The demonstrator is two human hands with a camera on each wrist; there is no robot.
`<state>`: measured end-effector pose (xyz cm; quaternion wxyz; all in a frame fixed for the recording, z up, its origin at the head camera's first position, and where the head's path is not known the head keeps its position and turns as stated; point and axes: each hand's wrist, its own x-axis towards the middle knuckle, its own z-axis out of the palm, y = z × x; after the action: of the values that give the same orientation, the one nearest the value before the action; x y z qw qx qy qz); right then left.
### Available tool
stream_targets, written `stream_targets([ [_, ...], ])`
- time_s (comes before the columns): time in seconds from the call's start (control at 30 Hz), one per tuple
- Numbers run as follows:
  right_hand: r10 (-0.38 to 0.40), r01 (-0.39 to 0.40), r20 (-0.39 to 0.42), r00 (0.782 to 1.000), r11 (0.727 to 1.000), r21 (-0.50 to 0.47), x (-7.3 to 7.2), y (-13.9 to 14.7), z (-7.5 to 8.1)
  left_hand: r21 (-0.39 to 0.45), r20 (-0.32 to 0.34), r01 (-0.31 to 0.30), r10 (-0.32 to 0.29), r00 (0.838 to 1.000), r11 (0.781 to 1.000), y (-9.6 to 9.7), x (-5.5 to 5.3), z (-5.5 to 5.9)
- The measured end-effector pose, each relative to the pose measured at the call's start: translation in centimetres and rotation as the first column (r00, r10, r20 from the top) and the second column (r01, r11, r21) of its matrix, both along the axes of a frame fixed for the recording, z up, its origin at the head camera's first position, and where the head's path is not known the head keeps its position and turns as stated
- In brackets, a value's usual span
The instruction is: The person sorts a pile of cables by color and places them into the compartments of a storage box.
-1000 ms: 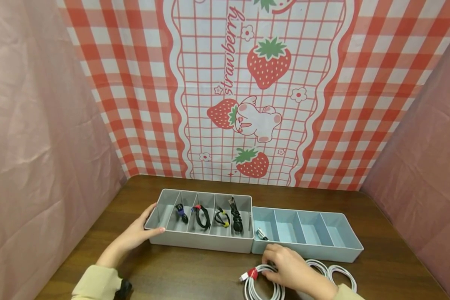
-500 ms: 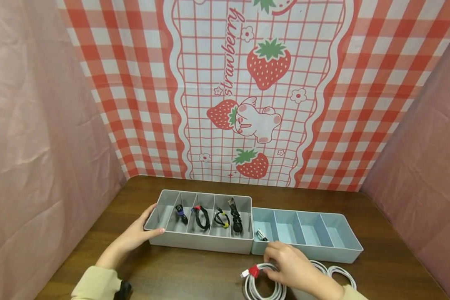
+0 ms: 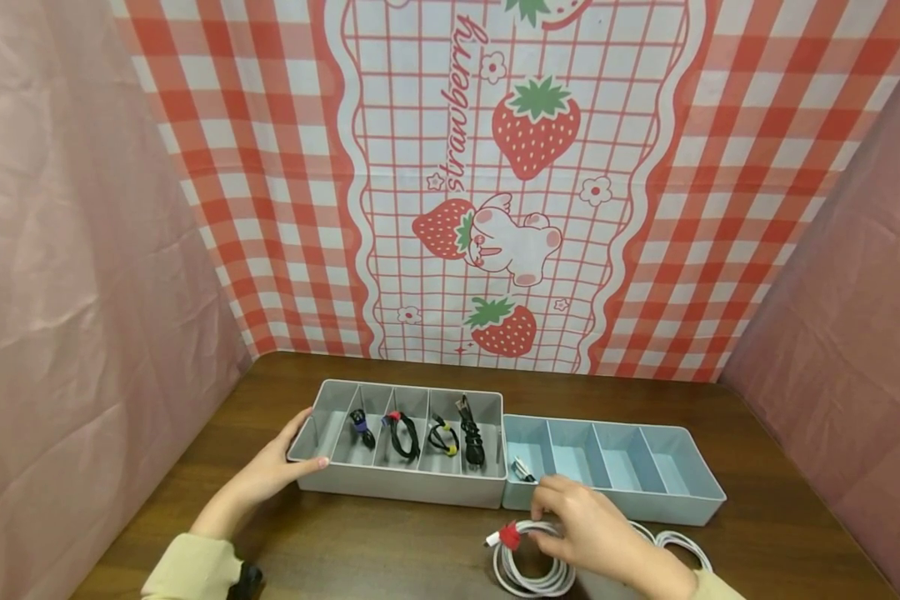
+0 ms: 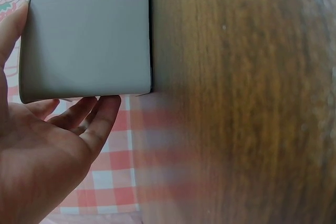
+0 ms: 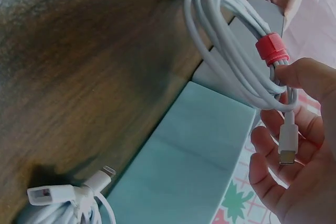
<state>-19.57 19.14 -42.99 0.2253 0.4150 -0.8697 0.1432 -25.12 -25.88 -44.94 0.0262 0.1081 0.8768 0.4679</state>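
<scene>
My left hand (image 3: 270,467) holds the near-left corner of a grey divided box (image 3: 401,486), thumb at the front rim and fingertips against the end wall. My right hand (image 3: 588,525) pinches a coiled white charging cable (image 5: 226,40) between thumb and fingers. A red strap (image 5: 272,48) binds the coil, and a USB-C plug (image 5: 287,142) hangs in front of the palm. The coil is in front of a light-blue divided box (image 3: 637,504), whose leftmost compartment contains a small white cable (image 3: 522,470).
Black cables with purple, red and yellow ties lie in the grey box, along with a bundled black cable (image 3: 472,437) in its right compartment. More white coiled cable (image 3: 686,542) lies on the wooden table (image 3: 390,550) right of my right hand.
My right hand has risen slightly and shifted a little right, bringing the white cable coil up with it. The left hand and both boxes stay in place.
</scene>
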Motion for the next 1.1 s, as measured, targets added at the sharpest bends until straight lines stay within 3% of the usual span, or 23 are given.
stream_targets([
  [0.67, 0.004, -0.003, 0.024, 1.0, 0.999, -0.039, 0.2, 0.6, 2.1, -0.011, 0.0, 0.003, -0.003, 1.0, 1.0, 0.0, 0.0, 0.0],
  [0.93, -0.009, 0.005, -0.077, 0.997, 0.999, -0.051, 0.1, 0.9, 3.5, -0.001, -0.001, 0.006, -0.006, 1.0, 1.0, 0.0, 0.1, 0.1],
  [1.1, -0.044, 0.038, -0.092, 0.995, 0.997, -0.062, 0.3, 1.0, 4.2, -0.005, 0.012, -0.002, 0.002, 1.0, 1.0, 0.0, 0.1, 0.1],
])
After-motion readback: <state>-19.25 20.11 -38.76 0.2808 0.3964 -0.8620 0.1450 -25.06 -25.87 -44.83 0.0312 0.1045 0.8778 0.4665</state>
